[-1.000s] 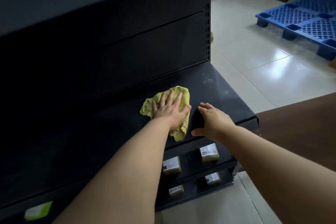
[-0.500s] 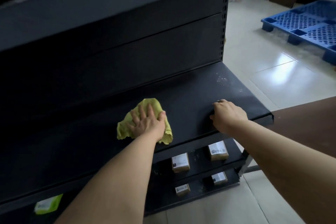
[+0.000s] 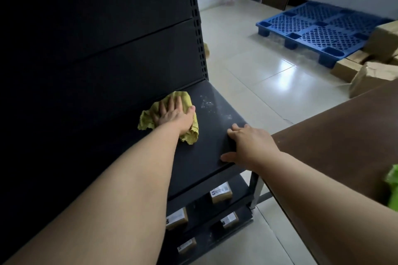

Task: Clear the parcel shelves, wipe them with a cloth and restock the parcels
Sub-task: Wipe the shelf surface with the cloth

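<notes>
My left hand [image 3: 172, 114] presses flat, fingers spread, on a crumpled yellow-green cloth [image 3: 146, 118] lying on the bare black shelf [image 3: 206, 148]. Pale dust marks [image 3: 206, 104] show on the shelf just right of the cloth. My right hand [image 3: 247, 144] rests on the shelf's front right corner, fingers on top and thumb along the front edge. Small brown parcels [image 3: 221, 192] with white labels sit on the two lower shelves.
A brown tabletop [image 3: 344, 135] stands close on the right, with something bright green [image 3: 393, 187] at its edge. Brown cardboard boxes [image 3: 366, 75] and a blue plastic pallet [image 3: 318, 26] lie on the tiled floor beyond. The perforated shelf upright [image 3: 199, 34] rises at the back right.
My left hand has swept the cloth to the right and toward the back of the shelf, near the dust marks. My right hand stays at the front right corner; the view has shifted.
</notes>
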